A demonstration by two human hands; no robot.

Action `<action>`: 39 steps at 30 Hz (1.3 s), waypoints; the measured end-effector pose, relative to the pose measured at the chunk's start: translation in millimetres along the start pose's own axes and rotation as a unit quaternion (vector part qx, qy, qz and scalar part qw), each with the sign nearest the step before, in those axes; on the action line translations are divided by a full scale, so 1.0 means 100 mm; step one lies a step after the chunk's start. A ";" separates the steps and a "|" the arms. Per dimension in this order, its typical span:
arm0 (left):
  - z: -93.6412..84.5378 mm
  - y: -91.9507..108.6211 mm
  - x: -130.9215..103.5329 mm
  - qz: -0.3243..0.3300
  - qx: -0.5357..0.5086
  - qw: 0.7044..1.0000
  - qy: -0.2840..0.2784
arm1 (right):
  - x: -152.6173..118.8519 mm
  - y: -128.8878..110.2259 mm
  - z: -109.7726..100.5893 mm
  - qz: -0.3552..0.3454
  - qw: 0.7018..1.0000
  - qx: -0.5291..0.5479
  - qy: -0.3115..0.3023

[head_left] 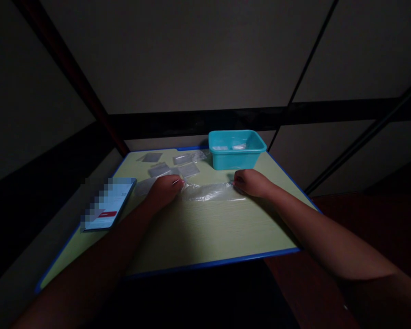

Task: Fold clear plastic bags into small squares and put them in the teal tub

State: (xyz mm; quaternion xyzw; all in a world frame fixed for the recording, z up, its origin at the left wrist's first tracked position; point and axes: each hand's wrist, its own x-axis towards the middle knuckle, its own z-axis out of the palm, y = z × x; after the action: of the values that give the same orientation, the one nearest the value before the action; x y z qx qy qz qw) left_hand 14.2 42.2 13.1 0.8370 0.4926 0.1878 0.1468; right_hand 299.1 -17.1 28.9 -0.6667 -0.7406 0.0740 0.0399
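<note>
A clear plastic bag [210,192] stretches between my two hands, just above or on the light yellow-green table [205,233]. My left hand [165,188] pinches its left end, fingers closed. At the right end, my right hand [248,182] is closed on the bag's upper corner. Several small clear plastic packets lie flat beyond my left hand, among them one [188,170] close to my fingers and another [159,169] beside it. Behind my right hand stands a turquoise basket [236,160] with some clear or whitish packets [239,146] inside.
A tablet or phone [108,205] with a lit screen, partly pixelated, lies at the table's left edge beside my left forearm. More packets [152,157] rest near the back left. A panelled wall [192,55] rises behind the table, which has a blue rim [226,262].
</note>
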 end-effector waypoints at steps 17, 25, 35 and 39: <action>0.06 -0.02 0.04 0.002 0.018 1.000 0.009 | -0.02 -0.01 0.03 0.012 1.000 -0.004 -0.001; 0.06 -0.01 0.05 0.005 0.018 1.000 0.005 | -0.05 0.00 -0.02 0.036 0.995 -0.029 0.084; 0.04 0.03 0.05 -0.011 0.016 1.000 0.003 | -0.26 -0.31 0.23 -0.199 0.980 0.020 0.018; 0.04 0.02 0.05 -0.011 0.011 1.000 -0.001 | -0.23 -0.31 0.29 -0.172 0.985 0.000 -0.026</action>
State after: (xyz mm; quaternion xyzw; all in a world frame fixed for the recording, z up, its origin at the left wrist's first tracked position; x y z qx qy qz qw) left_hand 19.7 45.7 11.8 0.8334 0.5033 0.1800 0.1406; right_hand 266.7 -45.0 6.1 -0.5276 -0.8448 0.0831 0.0325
